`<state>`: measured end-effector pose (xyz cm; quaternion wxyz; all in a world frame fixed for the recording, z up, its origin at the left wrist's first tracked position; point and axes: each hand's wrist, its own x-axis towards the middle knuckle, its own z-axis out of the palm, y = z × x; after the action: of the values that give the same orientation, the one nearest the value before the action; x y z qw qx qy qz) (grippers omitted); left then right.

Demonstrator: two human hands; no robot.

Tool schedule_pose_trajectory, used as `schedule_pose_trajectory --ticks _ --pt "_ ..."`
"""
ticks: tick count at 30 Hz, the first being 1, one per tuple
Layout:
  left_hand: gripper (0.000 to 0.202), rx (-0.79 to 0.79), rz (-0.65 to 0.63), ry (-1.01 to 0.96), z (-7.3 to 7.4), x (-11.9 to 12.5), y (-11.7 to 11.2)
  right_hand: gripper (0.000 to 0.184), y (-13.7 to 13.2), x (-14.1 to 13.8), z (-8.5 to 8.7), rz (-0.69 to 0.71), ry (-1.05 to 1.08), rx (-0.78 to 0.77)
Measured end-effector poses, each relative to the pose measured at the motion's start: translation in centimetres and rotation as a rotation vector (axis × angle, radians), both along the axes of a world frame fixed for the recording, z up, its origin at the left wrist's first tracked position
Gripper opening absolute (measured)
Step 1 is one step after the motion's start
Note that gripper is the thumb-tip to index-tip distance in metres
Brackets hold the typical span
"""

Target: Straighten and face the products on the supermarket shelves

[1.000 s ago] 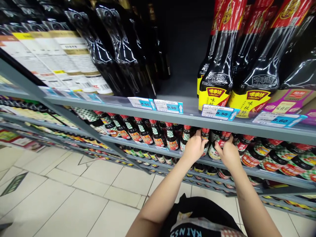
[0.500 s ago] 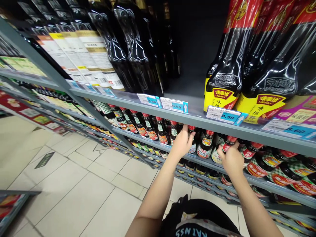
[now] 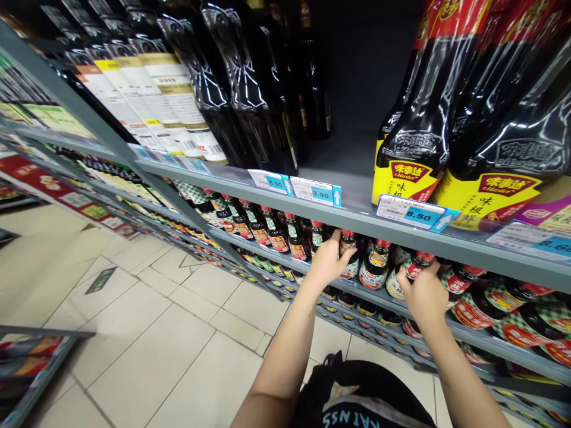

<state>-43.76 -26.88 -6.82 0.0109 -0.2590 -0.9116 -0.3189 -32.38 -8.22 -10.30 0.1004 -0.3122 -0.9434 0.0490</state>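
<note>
On the shelf below the price tags, my left hand (image 3: 331, 261) grips a small dark sauce bottle (image 3: 351, 267) with a red cap. Its thumb crosses the bottle's front, and a finger reaches up beside the cap. Farther right, my right hand (image 3: 426, 294) is closed around another red-capped sauce bottle (image 3: 418, 261). My thumb is at that bottle's left side; the other fingers are mostly hidden. Between the hands stands a sauce bottle (image 3: 373, 266) with a red and white label. Both gripped bottles stand in the row.
The shelf edge (image 3: 357, 217) with price tags (image 3: 316, 191) runs just above my hands. Large dark bottles (image 3: 410, 139) with yellow labels stand above. More sauce bottles (image 3: 479, 303) line the row at right. A tiled floor (image 3: 151, 351) and a low display (image 3: 35, 368) are at left.
The view has shifted slightly. My left thumb has moved lower on the bottle, and more of its label shows. My right hand keeps its hold on the same bottle.
</note>
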Motion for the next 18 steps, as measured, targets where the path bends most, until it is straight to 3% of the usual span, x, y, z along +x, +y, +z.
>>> schedule_pose_trajectory --ticks 4,9,13,18 --pt "0.045 -0.037 0.030 0.043 -0.5 -0.4 -0.4 0.060 0.0 0.0 -0.1 -0.004 0.008 -0.008" --pt "0.044 0.011 -0.120 -0.024 -0.5 -1.4 -1.0 0.060 0.2 0.1 -0.2 0.022 0.029 0.006" --pt "0.045 0.036 -0.118 -0.040 -0.3 -1.0 -1.4 0.063 0.2 0.0 -0.3 0.006 0.018 0.008" --pt "0.028 0.293 -0.046 0.104 0.4 0.8 -3.6 0.067 0.1 -0.1 -0.2 -0.019 -0.001 0.014"
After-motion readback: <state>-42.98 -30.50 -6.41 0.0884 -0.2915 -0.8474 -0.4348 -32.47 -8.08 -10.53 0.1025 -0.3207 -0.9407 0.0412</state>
